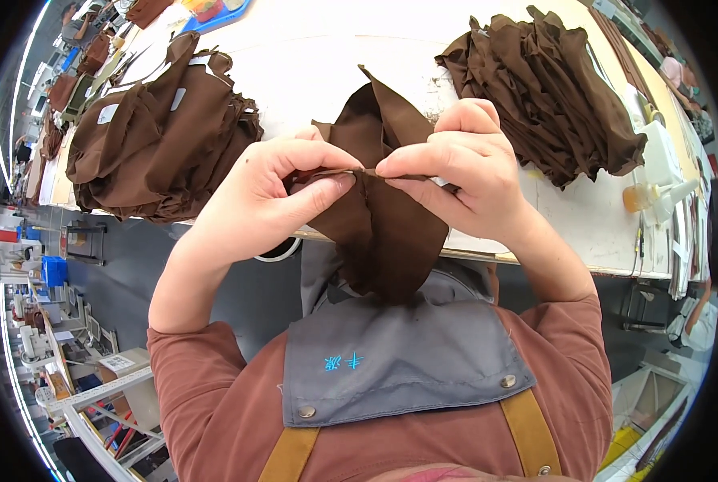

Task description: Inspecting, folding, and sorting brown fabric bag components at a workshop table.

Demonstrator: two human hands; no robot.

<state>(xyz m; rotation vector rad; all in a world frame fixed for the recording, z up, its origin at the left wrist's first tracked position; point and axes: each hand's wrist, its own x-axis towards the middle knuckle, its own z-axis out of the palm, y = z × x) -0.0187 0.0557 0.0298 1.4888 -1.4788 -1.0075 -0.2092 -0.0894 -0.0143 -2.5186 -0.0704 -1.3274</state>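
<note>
A brown fabric piece (403,233) hangs between my hands over the near table edge, its lower part falling against my grey apron. Its upper part rises in a folded peak beyond my fingers. With thumb and forefinger, my left hand (282,181) pinches the fabric's edge near a seam. My right hand (463,165) grips the same edge just to the right, its fingertips close to the left ones. The stretch between the two pinches is drawn out nearly level.
On the table (294,40), a heap of brown fabric pieces (166,136) lies at left and another brown fabric pile (544,96) at right. A bottle with amber liquid (640,197) stands by the right edge. A blue tray (218,18) sits at the far left.
</note>
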